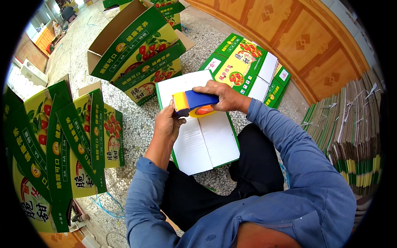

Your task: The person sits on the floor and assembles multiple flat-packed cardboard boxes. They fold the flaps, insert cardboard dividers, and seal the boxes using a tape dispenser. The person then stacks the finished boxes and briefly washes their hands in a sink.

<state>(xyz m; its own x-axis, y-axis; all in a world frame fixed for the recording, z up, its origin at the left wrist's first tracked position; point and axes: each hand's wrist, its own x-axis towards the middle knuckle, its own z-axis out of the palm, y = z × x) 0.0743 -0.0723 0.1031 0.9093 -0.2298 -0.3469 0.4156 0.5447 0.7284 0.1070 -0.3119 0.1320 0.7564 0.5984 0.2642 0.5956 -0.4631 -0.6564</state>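
A blue and yellow tape dispenser (pixel 202 99) with an orange-centred roll hangs over a carton (pixel 206 140) in front of my knees. My right hand (pixel 223 96) is wrapped round the dispenser's blue body. At its yellow front end, my left hand (pixel 167 120) is closed with thumb and fingertips against it; whether a tape end lies between them is too small to tell. White flaps face up on the carton, meeting along a seam down the middle, and green edging shows at its sides.
Open green fruit-print cartons stand on the left (pixel 62 144) and at the far middle (pixel 136 49). Flat printed cartons (pixel 248 68) lie beyond my right hand. Tied bundles of folded cardboard (pixel 347 128) stack up at right, beside a wooden panel (pixel 289 37). Blue strapping (pixel 109 208) trails on the speckled floor.
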